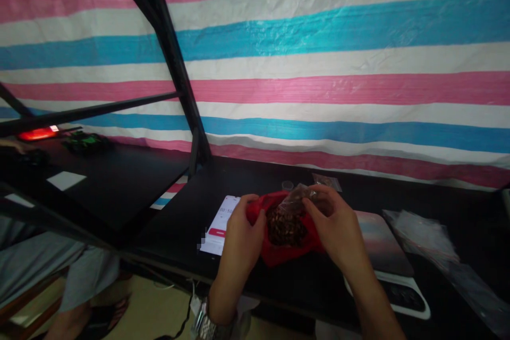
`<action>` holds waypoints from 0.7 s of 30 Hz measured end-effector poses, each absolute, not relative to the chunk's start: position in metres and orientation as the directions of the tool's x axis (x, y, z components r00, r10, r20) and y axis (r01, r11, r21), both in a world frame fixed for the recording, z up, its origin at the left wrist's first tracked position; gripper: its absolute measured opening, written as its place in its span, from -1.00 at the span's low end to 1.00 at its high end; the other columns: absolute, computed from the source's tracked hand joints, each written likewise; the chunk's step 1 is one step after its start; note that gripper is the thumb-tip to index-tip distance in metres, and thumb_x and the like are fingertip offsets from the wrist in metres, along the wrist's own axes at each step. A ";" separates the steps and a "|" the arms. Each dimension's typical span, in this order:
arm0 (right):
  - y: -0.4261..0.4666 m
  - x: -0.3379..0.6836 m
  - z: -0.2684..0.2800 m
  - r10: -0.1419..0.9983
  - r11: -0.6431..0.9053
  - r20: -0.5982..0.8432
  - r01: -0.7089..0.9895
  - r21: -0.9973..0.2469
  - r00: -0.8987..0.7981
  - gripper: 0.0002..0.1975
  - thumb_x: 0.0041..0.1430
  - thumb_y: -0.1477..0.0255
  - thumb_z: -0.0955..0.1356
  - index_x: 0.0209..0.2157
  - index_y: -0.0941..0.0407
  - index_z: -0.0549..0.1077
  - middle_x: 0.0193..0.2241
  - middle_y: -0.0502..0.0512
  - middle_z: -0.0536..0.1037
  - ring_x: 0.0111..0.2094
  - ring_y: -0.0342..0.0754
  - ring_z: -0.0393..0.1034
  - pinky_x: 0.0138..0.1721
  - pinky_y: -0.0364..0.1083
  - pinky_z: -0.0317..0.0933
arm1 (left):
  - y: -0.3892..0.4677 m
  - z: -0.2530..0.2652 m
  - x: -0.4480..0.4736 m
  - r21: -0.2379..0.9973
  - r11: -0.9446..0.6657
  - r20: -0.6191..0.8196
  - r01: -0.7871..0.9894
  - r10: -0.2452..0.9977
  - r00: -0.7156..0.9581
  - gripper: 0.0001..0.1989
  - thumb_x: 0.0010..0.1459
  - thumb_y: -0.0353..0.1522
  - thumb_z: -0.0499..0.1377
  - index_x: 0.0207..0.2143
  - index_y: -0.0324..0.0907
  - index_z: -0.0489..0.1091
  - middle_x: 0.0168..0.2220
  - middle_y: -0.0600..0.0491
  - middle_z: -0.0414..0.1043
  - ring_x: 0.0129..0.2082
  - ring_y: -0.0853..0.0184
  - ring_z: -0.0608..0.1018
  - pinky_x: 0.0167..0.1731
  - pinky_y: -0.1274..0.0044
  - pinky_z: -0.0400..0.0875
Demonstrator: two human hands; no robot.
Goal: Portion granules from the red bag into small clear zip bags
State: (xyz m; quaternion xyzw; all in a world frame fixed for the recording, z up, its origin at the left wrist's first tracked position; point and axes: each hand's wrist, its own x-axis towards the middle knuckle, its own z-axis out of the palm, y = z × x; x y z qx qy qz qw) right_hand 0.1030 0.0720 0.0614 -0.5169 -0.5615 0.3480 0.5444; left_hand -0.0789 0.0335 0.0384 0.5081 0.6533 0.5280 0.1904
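A red bag lies with its mouth open on the black table, and many small brown pieces show inside; their exact kind I cannot make out. My left hand is closed on the bag's left rim, thumb toward the opening. Over the far side of the mouth, a small clear plastic bag is pinched in the fingers of my right hand. Whether anything is inside that clear bag is too blurred to tell. The right hand's heel is beside the red bag's right edge.
A phone with a timer on its screen lies left of my hands. Behind are a small clear cup and a filled clear packet. To the right lie a shiny grey slab and clear plastic bags. A black frame post rises left.
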 end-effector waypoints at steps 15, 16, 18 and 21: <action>0.052 0.091 0.084 0.954 0.262 0.290 0.260 -0.929 0.073 -0.69 0.18 0.18 0.42 -0.14 0.05 0.65 -0.24 0.16 0.74 -0.19 0.15 0.67 -0.11 0.08 0.51 | 0.029 0.066 -0.073 0.975 -0.190 0.115 -0.113 0.873 -0.475 -0.51 0.03 -0.19 0.38 0.00 -0.15 0.43 -0.15 -0.01 0.62 -0.20 0.24 0.66 -0.20 0.43 0.54; 0.053 0.091 0.083 0.954 0.266 0.293 0.266 -0.927 0.068 -0.69 0.19 0.18 0.41 -0.14 0.05 0.65 -0.23 0.16 0.74 -0.19 0.15 0.67 -0.11 0.08 0.51 | 0.030 0.064 -0.073 0.978 -0.196 0.136 -0.077 0.866 -0.481 -0.53 0.05 -0.20 0.37 -0.01 -0.14 0.43 -0.12 -0.03 0.61 -0.18 0.22 0.65 -0.17 0.41 0.54; 0.053 0.092 0.080 0.953 0.270 0.297 0.269 -0.924 0.063 -0.69 0.21 0.18 0.41 -0.13 0.05 0.66 -0.21 0.16 0.75 -0.18 0.15 0.67 -0.09 0.09 0.50 | 0.032 0.060 -0.073 0.979 -0.203 0.181 0.009 0.855 -0.486 -0.59 0.10 -0.21 0.34 -0.03 -0.14 0.45 -0.08 -0.05 0.58 -0.13 0.20 0.64 -0.11 0.36 0.54; 0.053 0.093 0.080 0.953 0.272 0.297 0.268 -0.924 0.059 -0.69 0.23 0.18 0.40 -0.10 0.04 0.66 -0.18 0.17 0.74 -0.16 0.16 0.67 -0.10 0.09 0.49 | 0.031 0.056 -0.072 0.968 -0.205 0.250 0.147 0.843 -0.476 -0.66 0.19 -0.24 0.28 0.00 -0.13 0.46 -0.05 -0.05 0.55 -0.13 0.20 0.62 -0.06 0.31 0.53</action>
